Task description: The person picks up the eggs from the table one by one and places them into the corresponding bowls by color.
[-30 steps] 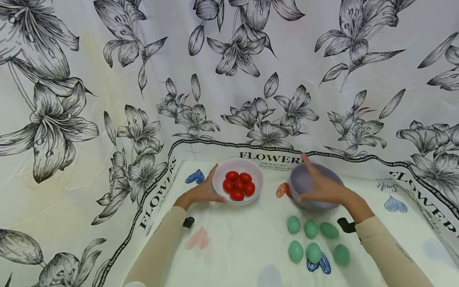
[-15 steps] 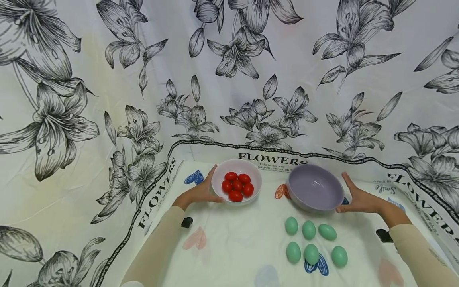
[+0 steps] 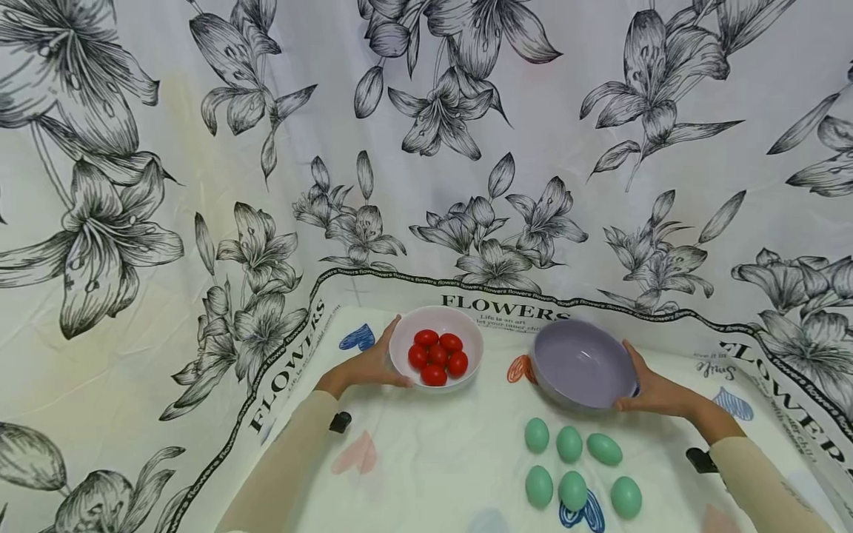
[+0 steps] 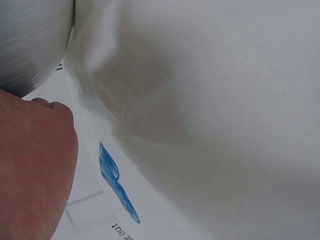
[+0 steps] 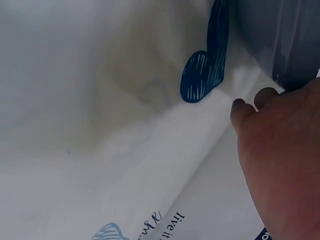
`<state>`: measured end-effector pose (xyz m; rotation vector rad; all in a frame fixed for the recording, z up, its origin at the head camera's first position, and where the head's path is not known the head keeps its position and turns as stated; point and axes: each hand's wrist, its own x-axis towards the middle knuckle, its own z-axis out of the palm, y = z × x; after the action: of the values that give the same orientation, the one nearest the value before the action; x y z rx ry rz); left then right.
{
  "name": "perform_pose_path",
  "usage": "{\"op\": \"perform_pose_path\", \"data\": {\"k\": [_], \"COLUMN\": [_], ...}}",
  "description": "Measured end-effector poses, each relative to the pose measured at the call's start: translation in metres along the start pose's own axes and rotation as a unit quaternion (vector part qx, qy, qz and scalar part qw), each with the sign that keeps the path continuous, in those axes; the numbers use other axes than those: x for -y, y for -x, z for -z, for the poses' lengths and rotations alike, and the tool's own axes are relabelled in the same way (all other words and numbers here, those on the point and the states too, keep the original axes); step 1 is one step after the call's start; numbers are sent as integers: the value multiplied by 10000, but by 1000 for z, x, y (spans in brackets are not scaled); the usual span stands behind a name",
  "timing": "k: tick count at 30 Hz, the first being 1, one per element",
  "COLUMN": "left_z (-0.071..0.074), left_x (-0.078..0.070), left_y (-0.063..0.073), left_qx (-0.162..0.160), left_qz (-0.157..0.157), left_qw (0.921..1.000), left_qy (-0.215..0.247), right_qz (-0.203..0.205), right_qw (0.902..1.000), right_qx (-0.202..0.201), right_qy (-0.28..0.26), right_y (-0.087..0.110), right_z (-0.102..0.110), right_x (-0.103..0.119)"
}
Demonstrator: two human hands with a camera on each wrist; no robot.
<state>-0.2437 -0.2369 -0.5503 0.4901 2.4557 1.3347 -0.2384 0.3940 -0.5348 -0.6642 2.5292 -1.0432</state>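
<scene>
In the head view, a pale pink bowl (image 3: 469,355) holds several glossy red oval pieces (image 3: 437,355). My left hand (image 3: 369,364) is against the bowl's left side, thumb toward the front and fingers spread around the outer wall. On the right sits a purple bowl (image 3: 581,363) with nothing in it. My right hand (image 3: 663,392) touches its right side, thumb at the front and fingers reaching behind. The wrist views show the left hand (image 4: 32,165) and right hand (image 5: 285,155) at the outer walls of their bowls; most of the fingers are hidden.
Several green egg-shaped pieces (image 3: 573,490) lie in two rows in front of the purple bowl. The table cloth (image 3: 433,459) is pale with printed hearts and lettering. A curtain (image 3: 426,178) with flower drawings rises behind the table.
My right hand has gone from above the purple bowl out to its right, then in against its right side. The left hand stays at the pink bowl. The view has tilted slightly up.
</scene>
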Motion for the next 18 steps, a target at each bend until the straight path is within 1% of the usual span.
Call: {"op": "perform_pose_path", "data": {"k": [3,8,11,15,18], "left_z": [0,2,2,0,-1], "left_x": [-2,-5,-6,-5,-3], "left_y": [-2,-2,-4,-3,-1], "left_qx": [52,-27,-21,60,52], "left_qz": [-22,-137,-190,-130,-48], "left_qw": [10000,9999,9998,9999,10000], "left_qy": [-27,12,58,85,64], "right_qz": [32,10,26,53,23], "right_qw": [9999,9992,9992,9992,9985], "right_qx": [-100,-250,-269,-287,-320], "right_qy": [108,298,301,273,441], "right_y": [4,5,8,12,10], "right_z": [-5,-11,-13,-14,-14], "right_x": [1,10,13,17,19]}}
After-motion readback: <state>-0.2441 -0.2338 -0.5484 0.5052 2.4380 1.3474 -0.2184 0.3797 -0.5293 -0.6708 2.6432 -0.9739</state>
